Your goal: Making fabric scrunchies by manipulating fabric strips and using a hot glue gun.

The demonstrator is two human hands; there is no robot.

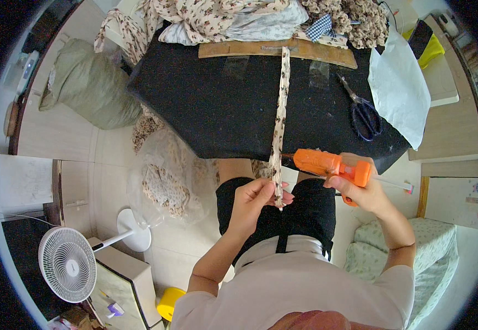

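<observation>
A narrow strip of cream fabric with dark floral print [280,115] runs from the wooden board at the back of the black table down toward me. Its near end is pinched in my left hand [254,201], just off the table's front edge. My right hand [362,190] grips an orange glue gun [321,163], with a glue stick [395,184] jutting from its rear. The gun's dark nozzle points left and is close to the strip's edge; whether it touches I cannot tell.
Blue-handled scissors [365,118] and a white sheet [398,85] lie right on the black tabletop [206,104]. Behind the wooden board [239,49] are heaped floral fabric [211,19] and ruffled brown trim [368,22]. A clear bag [167,181] and a white fan [68,264] stand left.
</observation>
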